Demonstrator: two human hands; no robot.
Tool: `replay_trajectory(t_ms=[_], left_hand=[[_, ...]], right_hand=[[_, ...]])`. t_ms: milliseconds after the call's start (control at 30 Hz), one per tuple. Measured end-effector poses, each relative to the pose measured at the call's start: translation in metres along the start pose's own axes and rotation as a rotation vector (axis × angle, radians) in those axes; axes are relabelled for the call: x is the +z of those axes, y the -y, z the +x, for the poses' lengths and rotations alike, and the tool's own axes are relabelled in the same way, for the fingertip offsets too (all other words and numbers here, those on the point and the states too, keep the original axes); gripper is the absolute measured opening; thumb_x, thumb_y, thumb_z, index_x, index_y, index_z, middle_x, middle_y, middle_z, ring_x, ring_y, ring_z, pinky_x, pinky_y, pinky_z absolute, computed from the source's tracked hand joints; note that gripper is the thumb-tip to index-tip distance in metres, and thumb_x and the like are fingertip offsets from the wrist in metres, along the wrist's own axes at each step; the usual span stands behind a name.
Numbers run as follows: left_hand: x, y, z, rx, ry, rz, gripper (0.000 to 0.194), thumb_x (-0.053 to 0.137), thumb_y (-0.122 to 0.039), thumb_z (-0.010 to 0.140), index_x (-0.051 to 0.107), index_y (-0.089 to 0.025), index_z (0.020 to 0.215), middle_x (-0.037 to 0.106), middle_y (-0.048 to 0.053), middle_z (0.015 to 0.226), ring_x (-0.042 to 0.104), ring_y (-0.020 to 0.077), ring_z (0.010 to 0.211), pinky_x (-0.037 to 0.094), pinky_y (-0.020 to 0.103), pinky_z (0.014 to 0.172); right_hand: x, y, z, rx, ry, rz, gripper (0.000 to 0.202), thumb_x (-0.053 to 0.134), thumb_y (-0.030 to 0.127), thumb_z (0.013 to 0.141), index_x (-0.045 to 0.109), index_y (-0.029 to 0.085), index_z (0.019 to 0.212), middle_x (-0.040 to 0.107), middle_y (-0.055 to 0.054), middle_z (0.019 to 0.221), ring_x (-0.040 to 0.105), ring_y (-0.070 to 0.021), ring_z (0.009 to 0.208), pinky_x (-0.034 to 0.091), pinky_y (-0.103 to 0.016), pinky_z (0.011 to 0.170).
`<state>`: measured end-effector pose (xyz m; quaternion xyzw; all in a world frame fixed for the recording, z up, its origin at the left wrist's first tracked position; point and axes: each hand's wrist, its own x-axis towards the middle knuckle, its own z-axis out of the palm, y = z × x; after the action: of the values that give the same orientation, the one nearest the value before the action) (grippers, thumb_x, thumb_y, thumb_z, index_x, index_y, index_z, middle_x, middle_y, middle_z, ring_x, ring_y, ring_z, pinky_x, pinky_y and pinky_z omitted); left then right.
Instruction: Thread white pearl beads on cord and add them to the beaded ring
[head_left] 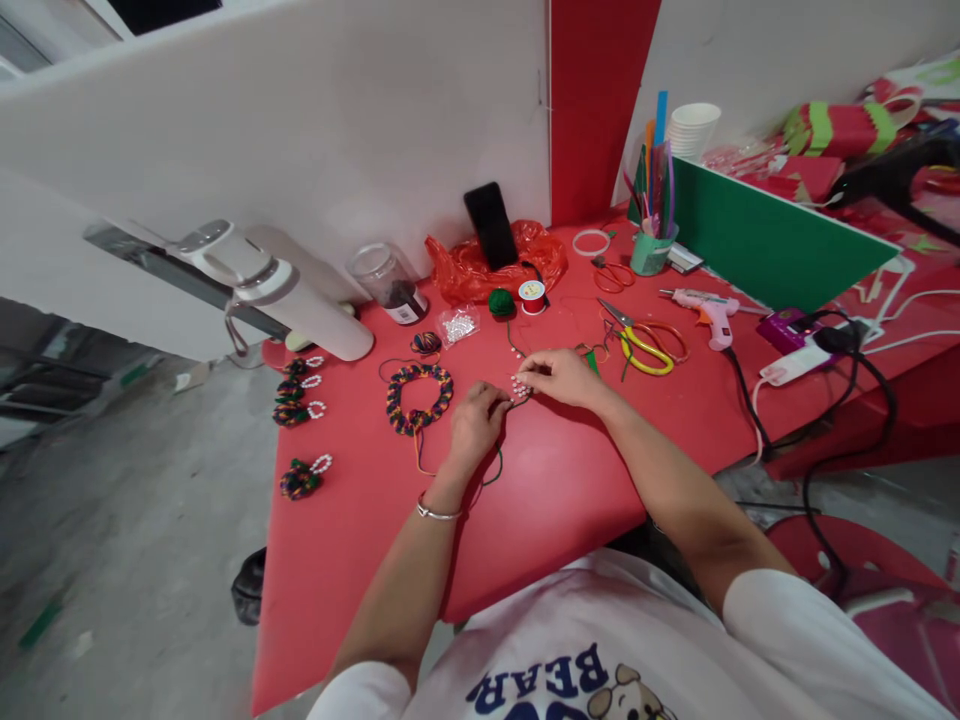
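My left hand (475,425) is closed in a pinch on a thin dark green yarn strand (493,470), which trails down onto the red table. Small white beads (520,386) lie in a cluster between my two hands. At their right edge, my right hand (561,378) has its thumb and fingertips pressed together; what is between them is too small to make out. Left of my left hand sits a ring of multicoloured braided yarn (420,398) with loose tails. Behind my hands are a green yarn ball (501,302) and a spool of red thread (532,297).
Several yarn pieces with bead loops (304,479) line the left edge. A tumbler (300,300), jar (388,285), bead bag (458,325) and phone (491,225) stand behind. Yellow-handled scissors (646,350), a pink glue gun (709,312) and a power strip (806,360) lie right.
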<state>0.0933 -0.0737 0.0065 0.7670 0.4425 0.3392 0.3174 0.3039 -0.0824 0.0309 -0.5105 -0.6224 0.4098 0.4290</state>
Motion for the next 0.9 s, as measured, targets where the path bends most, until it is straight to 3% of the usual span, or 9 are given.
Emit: replay_trajectory(t_ms=[67, 167, 300, 433, 900], left_hand=[[0.000, 0.001, 0.001, -0.134, -0.043, -0.272, 0.009, 0.076, -0.026, 0.083, 0.073, -0.019, 0.079, 0.063, 0.003, 0.078, 0.057, 0.0154, 0.072, 0.046, 0.027, 0.067], [-0.003, 0.002, 0.002, -0.379, -0.055, -0.828, 0.027, 0.086, -0.039, 0.075, 0.071, -0.018, 0.082, 0.059, -0.001, 0.068, 0.042, 0.0077, 0.051, 0.031, 0.020, 0.046], [-0.008, 0.001, 0.004, -0.497, -0.016, -1.260, 0.038, 0.097, -0.031, 0.061, 0.070, -0.015, 0.083, 0.062, -0.001, 0.073, 0.035, 0.0019, 0.048, 0.024, 0.014, 0.041], [-0.010, 0.000, 0.005, -0.534, 0.007, -1.341, 0.036, 0.097, -0.024, 0.061, 0.072, -0.013, 0.084, 0.064, -0.001, 0.074, 0.037, 0.0005, 0.048, 0.026, 0.012, 0.040], [-0.008, 0.003, 0.004, -0.523, 0.043, -1.300, 0.035, 0.098, -0.026, 0.061, 0.074, -0.014, 0.083, 0.066, 0.000, 0.072, 0.039, 0.0012, 0.049, 0.027, 0.013, 0.041]], right_hand=[[0.002, 0.003, -0.001, -0.003, 0.037, 0.015, 0.012, 0.066, 0.027, 0.085, 0.074, 0.018, 0.083, 0.075, -0.002, 0.076, 0.068, -0.0147, 0.071, 0.050, -0.026, 0.070], [0.006, 0.009, -0.003, -0.012, 0.076, 0.055, 0.013, 0.066, 0.029, 0.086, 0.074, 0.017, 0.085, 0.076, -0.003, 0.079, 0.069, -0.0150, 0.073, 0.052, -0.027, 0.073], [0.016, 0.016, -0.006, -0.027, 0.066, 0.089, 0.013, 0.067, 0.028, 0.085, 0.074, 0.018, 0.086, 0.077, -0.005, 0.092, 0.069, -0.0153, 0.081, 0.052, -0.027, 0.078], [0.026, 0.017, -0.007, -0.014, 0.045, 0.148, 0.012, 0.066, 0.028, 0.084, 0.073, 0.018, 0.083, 0.077, -0.006, 0.101, 0.068, -0.0147, 0.084, 0.053, -0.027, 0.078], [0.031, 0.011, -0.006, -0.030, 0.096, 0.157, 0.017, 0.067, 0.033, 0.086, 0.072, 0.017, 0.082, 0.076, -0.006, 0.093, 0.068, -0.0158, 0.082, 0.052, -0.027, 0.076]])
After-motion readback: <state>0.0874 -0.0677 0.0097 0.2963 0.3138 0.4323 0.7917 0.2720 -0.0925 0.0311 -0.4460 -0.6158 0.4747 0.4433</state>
